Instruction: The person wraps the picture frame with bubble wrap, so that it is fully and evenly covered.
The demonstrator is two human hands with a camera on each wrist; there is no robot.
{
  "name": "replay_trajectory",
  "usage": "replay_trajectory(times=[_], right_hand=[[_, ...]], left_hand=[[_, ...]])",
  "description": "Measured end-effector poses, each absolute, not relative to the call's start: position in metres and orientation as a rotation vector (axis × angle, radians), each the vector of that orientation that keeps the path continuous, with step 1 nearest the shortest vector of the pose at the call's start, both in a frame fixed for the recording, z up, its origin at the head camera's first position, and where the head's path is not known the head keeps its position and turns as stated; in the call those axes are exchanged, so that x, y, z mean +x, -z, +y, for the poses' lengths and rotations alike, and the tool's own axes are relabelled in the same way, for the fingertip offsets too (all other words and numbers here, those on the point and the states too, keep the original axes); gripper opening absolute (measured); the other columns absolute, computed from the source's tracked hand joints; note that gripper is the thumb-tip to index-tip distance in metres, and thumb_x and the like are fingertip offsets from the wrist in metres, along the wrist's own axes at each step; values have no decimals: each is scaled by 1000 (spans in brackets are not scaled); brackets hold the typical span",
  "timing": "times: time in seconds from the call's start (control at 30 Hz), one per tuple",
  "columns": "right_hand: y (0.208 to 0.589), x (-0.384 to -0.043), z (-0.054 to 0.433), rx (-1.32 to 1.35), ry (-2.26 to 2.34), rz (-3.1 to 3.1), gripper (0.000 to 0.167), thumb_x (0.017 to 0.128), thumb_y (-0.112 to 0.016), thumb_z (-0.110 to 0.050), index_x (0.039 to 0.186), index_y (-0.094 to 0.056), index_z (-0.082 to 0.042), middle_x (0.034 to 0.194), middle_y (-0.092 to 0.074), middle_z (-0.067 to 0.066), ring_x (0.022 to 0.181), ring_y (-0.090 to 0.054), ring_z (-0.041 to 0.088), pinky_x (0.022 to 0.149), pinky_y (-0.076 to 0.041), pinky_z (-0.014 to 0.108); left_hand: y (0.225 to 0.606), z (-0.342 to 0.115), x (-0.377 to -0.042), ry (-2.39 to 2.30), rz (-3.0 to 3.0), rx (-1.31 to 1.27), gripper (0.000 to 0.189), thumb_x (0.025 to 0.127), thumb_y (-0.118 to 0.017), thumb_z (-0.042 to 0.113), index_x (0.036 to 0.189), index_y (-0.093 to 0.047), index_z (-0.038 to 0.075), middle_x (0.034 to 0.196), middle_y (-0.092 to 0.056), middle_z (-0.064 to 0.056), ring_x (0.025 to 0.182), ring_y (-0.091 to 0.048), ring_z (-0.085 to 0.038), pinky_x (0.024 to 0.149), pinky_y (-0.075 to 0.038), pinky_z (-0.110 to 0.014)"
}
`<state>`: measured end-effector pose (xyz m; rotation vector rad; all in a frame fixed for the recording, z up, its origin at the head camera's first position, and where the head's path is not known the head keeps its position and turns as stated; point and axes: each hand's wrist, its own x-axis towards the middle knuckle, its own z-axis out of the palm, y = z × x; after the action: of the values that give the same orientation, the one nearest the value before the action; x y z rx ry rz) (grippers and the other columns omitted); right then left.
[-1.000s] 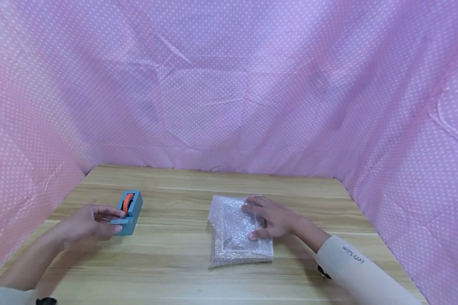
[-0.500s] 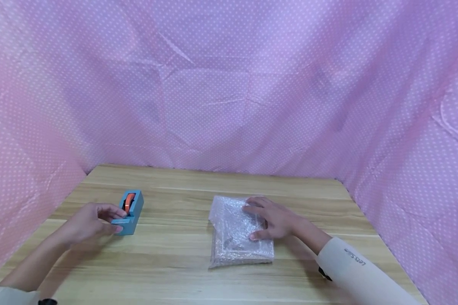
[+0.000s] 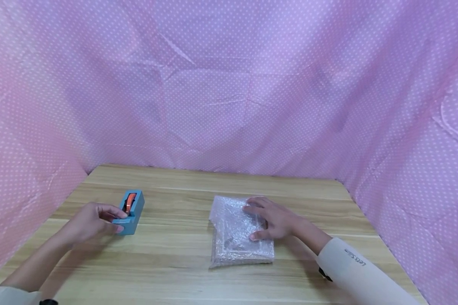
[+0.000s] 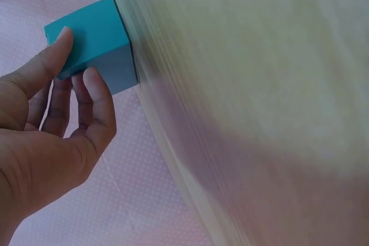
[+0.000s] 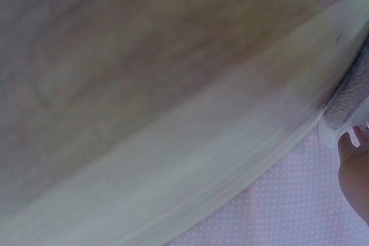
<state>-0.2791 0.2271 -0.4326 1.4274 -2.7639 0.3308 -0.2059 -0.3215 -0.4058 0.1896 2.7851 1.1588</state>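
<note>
In the head view, a blue tape dispenser (image 3: pixel 135 212) with an orange tape roll (image 3: pixel 129 202) stands at the left of the table. My left hand (image 3: pixel 87 224) holds its near end, the thumb on the front face and the index finger by the gap in front of the roll. The left wrist view shows the thumb pressed on the dispenser's teal end (image 4: pixel 95 33), with other fingers curled beside it. Right of the middle lies a flat item wrapped in bubble wrap (image 3: pixel 233 231). My right hand (image 3: pixel 276 218) rests on its right side, fingers spread. What is inside is unclear.
The wooden table (image 3: pixel 168 254) carries both things. Pink dotted cloth (image 3: pixel 221 106) hangs around its back and sides. In the right wrist view, only the edge of the bubble-wrapped item (image 5: pixel 349 99) shows.
The fingers of my left hand have shifted slightly at the dispenser's near end. My right hand stays in place on the bubble wrap.
</note>
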Motion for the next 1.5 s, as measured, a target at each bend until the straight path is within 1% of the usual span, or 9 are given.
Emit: replay_trajectory(times=[0.1, 0.33, 0.47, 0.73, 0.93, 1.03, 1.17, 1.3, 1.5], right_hand=[[432, -279, 227, 1419, -329, -2785, 89, 88, -63, -71, 156, -44, -18, 160, -38, 13, 147, -34, 34, 113, -36, 60], [432, -279, 226, 1412, -316, -2794, 88, 88, -62, -72, 156, -44, -19, 160, -37, 12, 148, -33, 33, 114, -36, 59], [432, -279, 226, 1416, -316, -2782, 88, 88, -62, -71, 156, -44, -18, 160, -38, 13, 147, -34, 34, 114, -37, 59], [432, -280, 226, 1410, -320, -2793, 89, 89, -62, -72, 157, -43, -18, 160, -37, 13, 149, -32, 33, 116, -32, 58], [433, -280, 225, 1402, -310, -2806, 89, 89, -60, -73, 157, -42, -18, 161, -36, 13, 149, -31, 32, 117, -33, 57], [433, -279, 225, 1400, -311, -2808, 89, 89, -60, -73, 157, -42, -18, 161, -36, 13, 149, -31, 32, 116, -32, 58], [434, -279, 225, 1405, -307, -2798, 89, 89, -60, -73, 157, -42, -18, 161, -36, 13, 149, -31, 33, 116, -33, 59], [433, -278, 226, 1412, -322, -2779, 88, 89, -61, -71, 156, -43, -17, 160, -37, 14, 148, -33, 35, 114, -35, 61], [432, -276, 225, 1402, -332, -2796, 88, 89, -61, -71, 157, -43, -18, 161, -36, 13, 148, -32, 35, 114, -34, 61]], left_hand=[[407, -321, -206, -1161, 2797, 182, 33, 77, -90, 21, 105, -77, 10, 102, -72, -6, 94, -62, -22, 72, -50, -26], [407, -317, -208, -1128, 2868, 181, 27, 74, -92, 19, 93, -74, 10, 95, -71, -4, 89, -60, -19, 73, -46, -25], [407, -315, -207, -1097, 2905, 174, 26, 74, -92, 18, 91, -74, 10, 95, -71, -4, 88, -60, -20, 72, -47, -24], [409, -312, -208, -1057, 3004, 234, 24, 71, -93, 15, 85, -73, 13, 93, -71, -2, 87, -61, -19, 69, -46, -23], [410, -308, -209, -1081, 3048, 246, 25, 71, -91, 10, 72, -67, 14, 93, -72, -2, 83, -60, -10, 67, -47, -22], [411, -307, -210, -1078, 3078, 238, 28, 70, -92, 9, 68, -64, 13, 92, -72, -2, 81, -59, -8, 64, -46, -22], [412, -309, -211, -1048, 3133, 256, 33, 68, -94, 10, 69, -61, 13, 89, -70, -2, 79, -59, -11, 61, -47, -23], [413, -309, -212, -981, 3211, 305, 41, 66, -95, 11, 72, -55, 12, 87, -65, -2, 79, -56, -17, 60, -43, -24], [412, -303, -210, -871, 3334, 405, 48, 64, -95, 7, 66, -48, 14, 85, -62, -2, 76, -52, -20, 61, -39, -26]])
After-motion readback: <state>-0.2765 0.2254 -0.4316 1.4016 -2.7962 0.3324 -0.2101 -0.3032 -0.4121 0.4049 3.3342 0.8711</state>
